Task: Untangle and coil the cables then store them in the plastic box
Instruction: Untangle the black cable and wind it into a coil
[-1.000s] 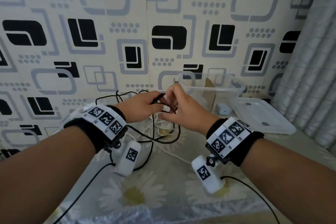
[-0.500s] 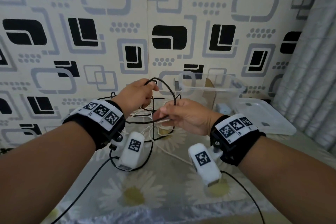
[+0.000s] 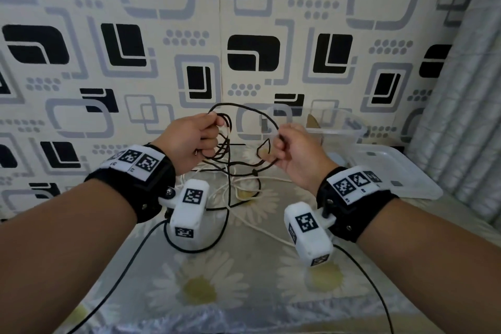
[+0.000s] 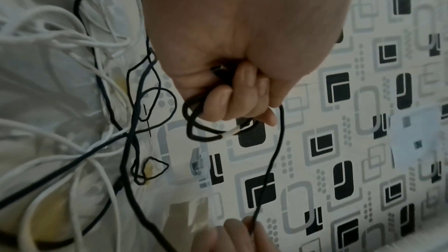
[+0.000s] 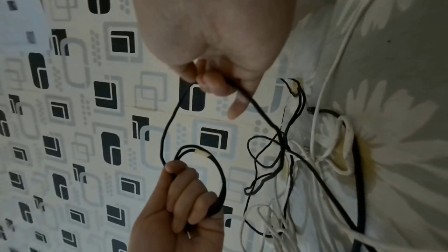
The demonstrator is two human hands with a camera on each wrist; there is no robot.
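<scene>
My left hand (image 3: 189, 138) is raised above the table, its fingers (image 4: 232, 101) curled round a small coil of the black cable (image 3: 245, 110). From there the cable arcs over to my right hand (image 3: 287, 149), which pinches it between thumb and fingers (image 5: 213, 83). Below both hands the rest of the black cable hangs into a tangle with white cables (image 3: 244, 184) on the flowered cloth. The clear plastic box (image 3: 333, 127) stands open behind my right hand, by the wall.
The box's white lid (image 3: 390, 171) lies flat to the right of the box. A patterned wall (image 3: 244, 35) is close behind, a curtain (image 3: 466, 89) at the right. Black leads (image 3: 130, 266) from the wrist cameras trail over the cloth toward the front edge.
Both hands have risen from the table and moved apart. The black cable now arcs between them, and the left hand holds more loops than before.
</scene>
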